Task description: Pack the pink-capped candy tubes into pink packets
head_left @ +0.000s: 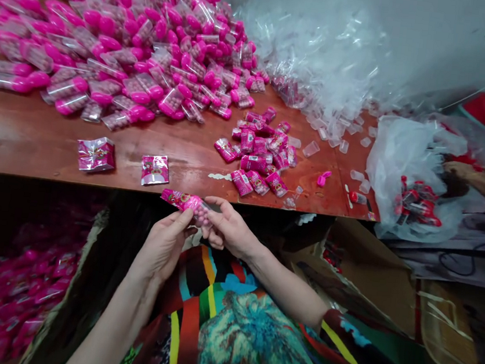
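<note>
Just in front of the table edge, a clear candy tube (201,215) full of small pink balls is held between both hands. A pink printed wrapper (174,197) covers or joins its left end; which of the two I cannot tell. My left hand (168,241) pinches the wrapped part between thumb and fingers. Closed on the clear end is my right hand (232,230), its fingertips partly behind the tube. On the table beyond lie a flat pink and silver sachet (155,170) and a puffier sachet (95,155).
A large heap of pink-capped candy tubes (139,47) covers the table's back left. Small wrapped packs (261,149) and clear plastic pieces (325,69) lie rightward. Another person's arm (482,186) reaches to a white bag (386,151). Below are pink packets (24,286) and a cardboard box (372,273).
</note>
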